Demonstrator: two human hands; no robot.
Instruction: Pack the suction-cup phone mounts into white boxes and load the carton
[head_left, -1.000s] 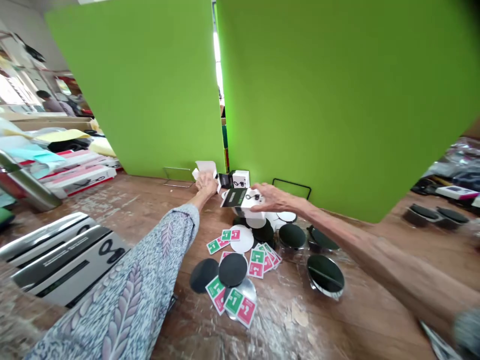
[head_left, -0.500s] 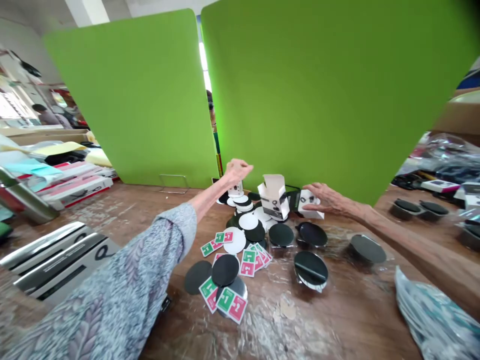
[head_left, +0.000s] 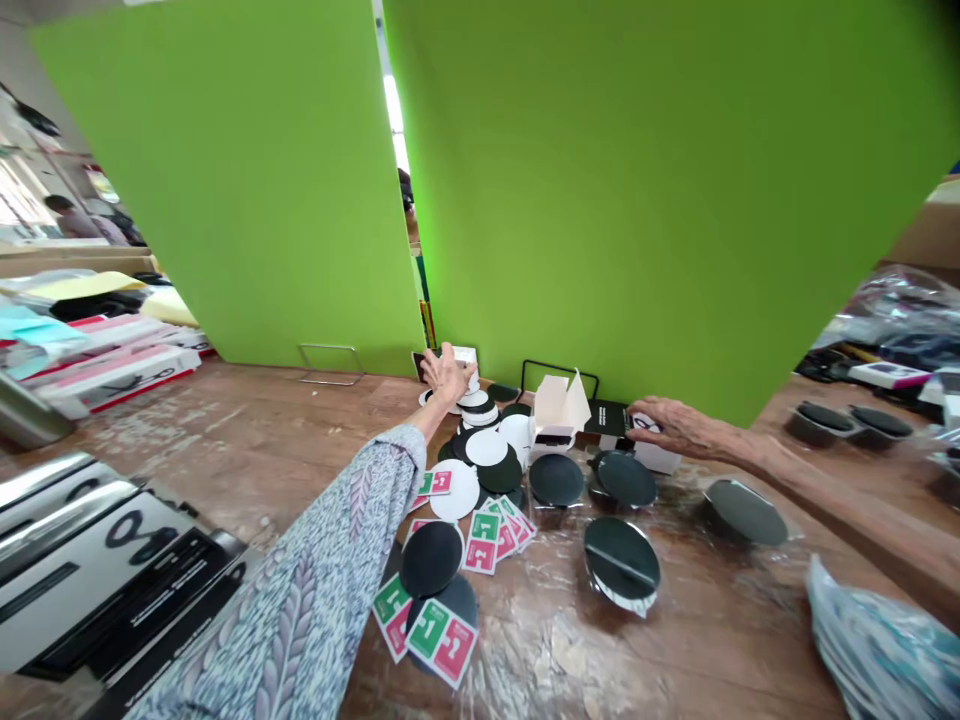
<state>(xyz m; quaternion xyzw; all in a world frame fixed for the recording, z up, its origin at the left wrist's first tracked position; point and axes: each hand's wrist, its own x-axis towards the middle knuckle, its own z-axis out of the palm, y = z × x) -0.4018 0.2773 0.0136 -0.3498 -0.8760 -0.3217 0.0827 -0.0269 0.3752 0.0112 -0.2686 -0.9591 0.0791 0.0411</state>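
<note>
Head camera view, looking down at a brown wooden table (head_left: 255,430) with two tall green panels (head_left: 247,190) standing along its back edge. Just left of the centre of the frame, the left hand (head_left: 448,375) reaches out from a patterned grey-blue sleeve (head_left: 330,570), its fingers spread open over a small white box (head_left: 466,355) near the foot of the gap between the panels; whether they touch it is unclear. Right of centre, the right hand (head_left: 667,427) grips a black-and-white box (head_left: 658,457), fingers over its top. Between the hands sits an open white carton (head_left: 559,408) with its flaps raised. Below the left hand, overlapping black and white discs (head_left: 487,447) spread toward the lower middle, with green-and-pink cards (head_left: 444,640) marked 1 and 2 lying among and on them. Round dark lenses (head_left: 621,560) in clear wrap lie below and around the right hand. At lower left are silver-and-black packages (head_left: 82,560); at the lower right corner, a crumpled clear plastic bag (head_left: 877,640) with bluish contents. Piled packets (head_left: 142,370) fill the left edge.
</note>
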